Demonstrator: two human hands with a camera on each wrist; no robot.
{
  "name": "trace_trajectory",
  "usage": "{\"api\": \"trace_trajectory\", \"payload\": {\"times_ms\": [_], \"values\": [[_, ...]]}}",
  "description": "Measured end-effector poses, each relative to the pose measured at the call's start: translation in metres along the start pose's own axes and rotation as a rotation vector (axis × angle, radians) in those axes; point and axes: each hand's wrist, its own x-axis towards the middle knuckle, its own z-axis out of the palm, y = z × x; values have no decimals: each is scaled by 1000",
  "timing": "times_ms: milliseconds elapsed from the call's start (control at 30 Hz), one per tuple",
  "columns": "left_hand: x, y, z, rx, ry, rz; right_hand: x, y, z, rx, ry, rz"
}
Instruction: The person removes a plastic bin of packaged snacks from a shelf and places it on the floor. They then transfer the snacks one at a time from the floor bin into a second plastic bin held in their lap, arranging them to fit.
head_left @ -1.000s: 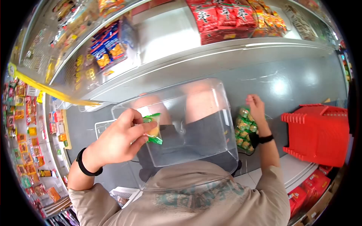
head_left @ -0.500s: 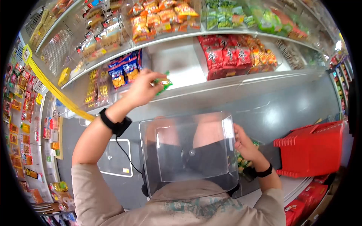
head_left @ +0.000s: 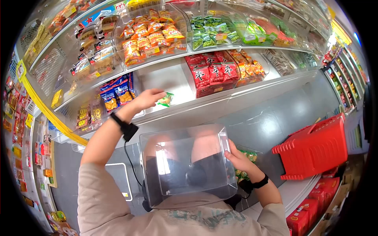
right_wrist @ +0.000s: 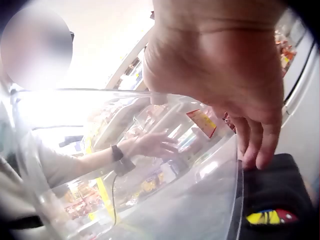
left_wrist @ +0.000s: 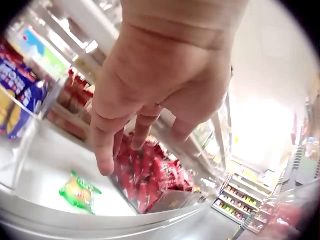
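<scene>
The head view looks forward and down from above, wide enough to take in the lower shelf (head_left: 157, 76) and the clear bin (head_left: 177, 173). The left wrist view sits close behind the left hand (left_wrist: 157, 85), facing past its fingers (left_wrist: 103, 155) along that shelf, and shares the green packet (head_left: 165, 99) with the head view. Equally close behind the right hand (right_wrist: 220, 75), the right wrist view faces through the clear bin toward the left hand.
</scene>
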Motion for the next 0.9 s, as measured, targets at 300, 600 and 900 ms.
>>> {"api": "trace_trajectory", "payload": {"times_ms": [300, 600, 900], "values": [[-263, -109, 51, 667, 195, 907, -26, 31, -21, -318, 191, -632], [-268, -142, 124, 335, 316, 1144, -41, 48, 12, 57, -96, -451], [-217, 24, 46, -121, 598, 691, -6, -98, -59, 478, 29, -181]]}}
